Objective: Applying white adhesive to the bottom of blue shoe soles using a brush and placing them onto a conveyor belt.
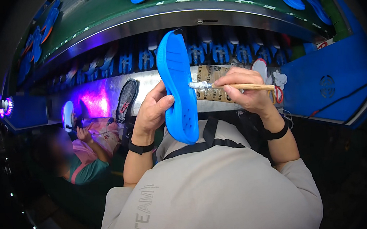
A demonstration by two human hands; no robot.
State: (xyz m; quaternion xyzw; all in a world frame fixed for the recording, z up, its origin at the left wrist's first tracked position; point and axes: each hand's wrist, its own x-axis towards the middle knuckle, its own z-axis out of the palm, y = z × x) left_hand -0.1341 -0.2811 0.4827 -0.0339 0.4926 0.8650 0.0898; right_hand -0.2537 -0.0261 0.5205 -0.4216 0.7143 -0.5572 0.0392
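A blue shoe sole point(177, 89) stands nearly upright in front of my chest, its dark-tipped end pointing away. My left hand point(152, 110) grips it along its left edge, thumb across the side. In my right hand point(246, 90) is a brush point(244, 86) with a pale wooden handle, held between thumb and fingers. White bristles or coating cover the brush's head, which touches or nearly touches the sole's right edge around the middle. A dark shoe sole point(127, 99) lies on the metal bench left of my left hand.
Beyond the metal bench point(146, 78) runs a green conveyor belt point(98, 18) carrying blue soles. Blue clamps point(219, 53) line the space beneath it. At right stand a blue machine panel point(328, 86) and red-rimmed scissors handles point(279, 95). Another person point(87, 152) works at left, under purple light.
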